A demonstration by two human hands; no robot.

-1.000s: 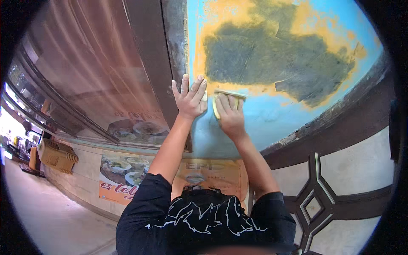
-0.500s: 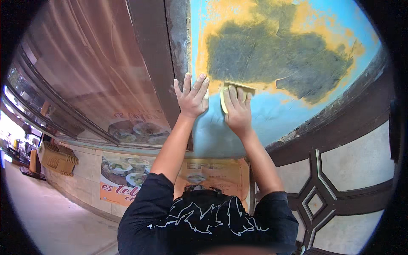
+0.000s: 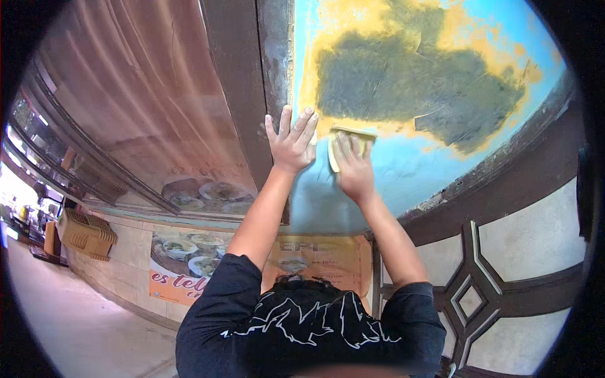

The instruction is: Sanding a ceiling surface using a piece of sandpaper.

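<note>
Pressing a yellow sanding pad flat against the blue wall, your right hand is lying over it with the fingers spread and extended, palm bearing on the pad rather than closing around it. The pad is sitting at the lower edge of the large grey bare patch, which is lying at about one o'clock from it, and a ragged yellow undercoat band is ringing that patch. Just beside the pad, at nine o'clock, your left hand is resting open on the wall with its fingers fanned apart, holding nothing. At eleven o'clock from that hand a dark weathered post is running up the wall's edge, and a brown metal shutter is filling the space beyond it. At six o'clock, below your arms, an orange food poster is showing, and at four o'clock a dark patterned grille is standing.
</note>
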